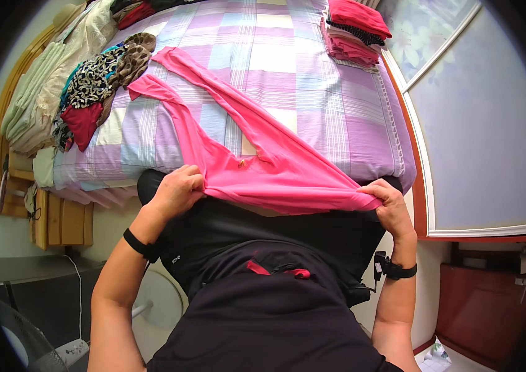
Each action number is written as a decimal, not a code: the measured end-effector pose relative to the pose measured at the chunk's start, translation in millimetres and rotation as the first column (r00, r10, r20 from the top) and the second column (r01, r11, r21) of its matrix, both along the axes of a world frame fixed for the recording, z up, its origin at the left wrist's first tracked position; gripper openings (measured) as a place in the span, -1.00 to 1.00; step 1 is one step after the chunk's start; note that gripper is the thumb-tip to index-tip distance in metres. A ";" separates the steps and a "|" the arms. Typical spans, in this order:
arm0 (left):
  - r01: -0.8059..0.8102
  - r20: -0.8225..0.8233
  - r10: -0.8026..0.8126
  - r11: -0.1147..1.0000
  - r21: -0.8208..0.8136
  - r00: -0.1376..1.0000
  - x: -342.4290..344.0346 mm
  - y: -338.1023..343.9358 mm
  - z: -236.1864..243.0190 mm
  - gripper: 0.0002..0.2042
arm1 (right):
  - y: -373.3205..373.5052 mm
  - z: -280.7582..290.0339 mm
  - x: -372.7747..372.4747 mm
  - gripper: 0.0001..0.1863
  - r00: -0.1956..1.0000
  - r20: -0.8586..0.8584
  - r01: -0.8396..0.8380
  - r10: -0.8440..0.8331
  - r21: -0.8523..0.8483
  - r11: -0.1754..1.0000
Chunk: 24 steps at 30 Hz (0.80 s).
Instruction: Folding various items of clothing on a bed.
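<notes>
The left hand (181, 188) and right hand (391, 201) each pinch an edge of the pink pants (257, 188). The pants partly cover a plaid bedspread (314, 111)

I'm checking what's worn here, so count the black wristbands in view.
2: the left wristband and the right wristband, one around each wrist of the person holding the pink garment.
</notes>
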State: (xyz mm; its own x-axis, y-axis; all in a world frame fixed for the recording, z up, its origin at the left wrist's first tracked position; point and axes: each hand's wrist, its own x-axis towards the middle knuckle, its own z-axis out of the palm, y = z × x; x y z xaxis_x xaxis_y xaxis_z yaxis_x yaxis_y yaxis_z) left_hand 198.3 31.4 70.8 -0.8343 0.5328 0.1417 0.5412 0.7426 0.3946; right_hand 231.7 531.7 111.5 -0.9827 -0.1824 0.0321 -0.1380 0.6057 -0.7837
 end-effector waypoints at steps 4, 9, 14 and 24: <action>0.065 0.056 -0.060 0.994 -0.089 0.997 7.8 -6.7 7.3 -0.81 | -2.2 -0.1 3.3 -0.60 0.998 -0.039 -0.040 0.044 0.115 0.993; 0.109 0.132 -0.089 0.982 -0.154 0.987 5.0 -4.7 9.7 -0.81 | -6.6 11.9 6.8 -0.58 0.995 -0.048 -0.080 0.087 0.135 0.988; 0.044 0.226 0.029 0.950 -0.310 0.974 -2.1 -4.9 -6.1 -0.87 | -32.9 44.3 -1.3 -0.57 0.990 -0.005 -0.139 0.139 -0.019 0.990; -0.185 0.545 -0.229 0.777 0.601 0.807 -19.0 146.4 92.0 -0.57 | -160.1 103.4 -98.2 -0.68 0.837 -0.138 -0.484 0.530 0.269 0.833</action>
State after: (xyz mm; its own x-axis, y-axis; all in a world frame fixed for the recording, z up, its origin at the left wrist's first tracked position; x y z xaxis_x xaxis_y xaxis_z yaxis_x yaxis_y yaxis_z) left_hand 179.3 177.7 162.8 -0.8511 0.5224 -0.0514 0.0775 0.2219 0.9720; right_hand 133.5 371.6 214.8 -0.7256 -0.6781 0.1166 -0.6100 0.5556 -0.5650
